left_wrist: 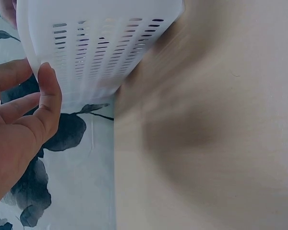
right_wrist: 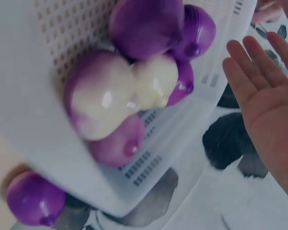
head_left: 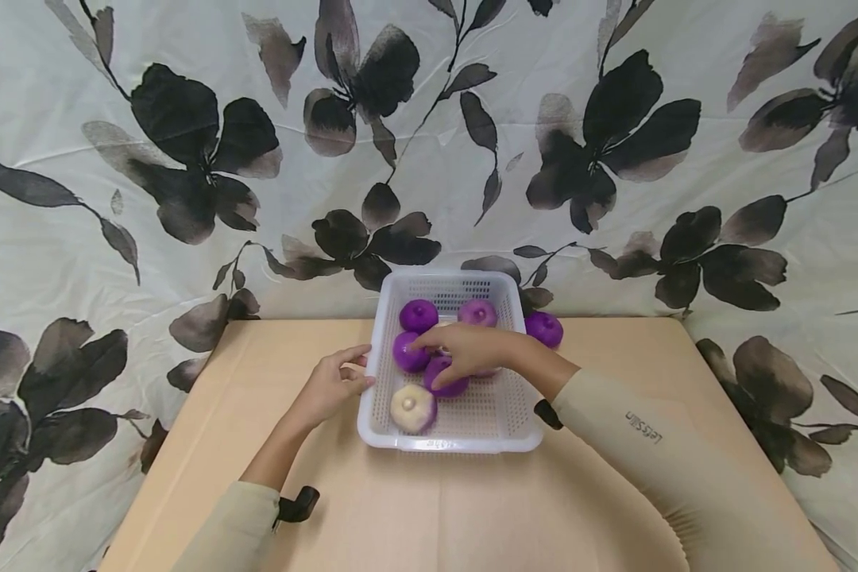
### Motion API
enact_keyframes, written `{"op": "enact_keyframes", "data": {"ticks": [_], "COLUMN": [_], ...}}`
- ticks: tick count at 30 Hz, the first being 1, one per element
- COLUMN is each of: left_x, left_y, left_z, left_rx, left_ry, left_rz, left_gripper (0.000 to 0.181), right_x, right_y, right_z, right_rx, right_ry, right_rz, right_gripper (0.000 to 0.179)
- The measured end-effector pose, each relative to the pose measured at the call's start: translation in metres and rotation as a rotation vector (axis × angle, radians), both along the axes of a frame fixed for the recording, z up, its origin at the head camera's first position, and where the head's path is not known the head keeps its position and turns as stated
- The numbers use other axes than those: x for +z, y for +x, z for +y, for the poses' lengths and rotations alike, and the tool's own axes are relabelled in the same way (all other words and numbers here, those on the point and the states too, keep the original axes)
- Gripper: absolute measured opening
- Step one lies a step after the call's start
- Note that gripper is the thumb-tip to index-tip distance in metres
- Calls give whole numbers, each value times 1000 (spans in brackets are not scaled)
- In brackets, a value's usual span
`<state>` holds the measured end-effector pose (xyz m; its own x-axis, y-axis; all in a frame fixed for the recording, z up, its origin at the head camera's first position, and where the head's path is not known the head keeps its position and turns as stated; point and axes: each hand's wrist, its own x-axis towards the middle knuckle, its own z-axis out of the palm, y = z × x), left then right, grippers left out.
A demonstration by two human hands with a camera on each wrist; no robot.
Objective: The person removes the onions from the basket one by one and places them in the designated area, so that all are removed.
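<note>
A white perforated plastic basket (head_left: 457, 442) holds several purple onions. My left hand (head_left: 334, 386) is at its left side, with thumb and fingertips on the rim in the left wrist view. My right hand (head_left: 468, 347) reaches over the middle from the right, its fingers over a purple onion (head_left: 406, 357) and its thumb over another onion (head_left: 452, 386). In the right wrist view these fingers (right_wrist: 259, 72) look straight and hold nothing. A pale, purple-edged onion (head_left: 413, 409) lies at the near left; two purple onions (head_left: 419, 316) sit at the far end, left and right.
Outside the basket, a single purple onion (head_left: 544, 329) lies by its far right corner near the table's back edge. The light wood table (head_left: 429, 516) reaches a floral cloth (head_left: 472, 159) behind. Dark wrist devices (head_left: 299, 504) are on both forearms.
</note>
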<state>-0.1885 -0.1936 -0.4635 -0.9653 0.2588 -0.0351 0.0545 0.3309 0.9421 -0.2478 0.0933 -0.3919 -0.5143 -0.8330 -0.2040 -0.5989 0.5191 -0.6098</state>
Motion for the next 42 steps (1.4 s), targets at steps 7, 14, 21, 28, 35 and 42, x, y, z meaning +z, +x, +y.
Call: {"op": "enact_keyframes", "data": {"ticks": [7,14,21,28,35,42], "left_x": [1,0,0,-1,0,0], "left_y": [0,2,2,-1,-2,-2], "left_z": [-1,-2,-3,-3,-3,-2], "left_rx": [-7,-6,-9,-3,0,8], "left_ry": [-2,-13,-11,-11,-11,-13], "left_rz": [11,10,11,11,5,6], "left_gripper": [62,61,61,61,62,61], "right_x": [-10,-15,-25,-34,-45,-53], "right_y": [4,6,1,-1,-2,0], "right_z": [-26,-42,-53,-61,-63,-67], "right_rx": [19,61,126,97,89,123], "right_ry": [70,178,228,283,328,383], "right_rz": [-94,-54,-4,1,33,54], "right_gripper": [67,71,74,75,76,73]}}
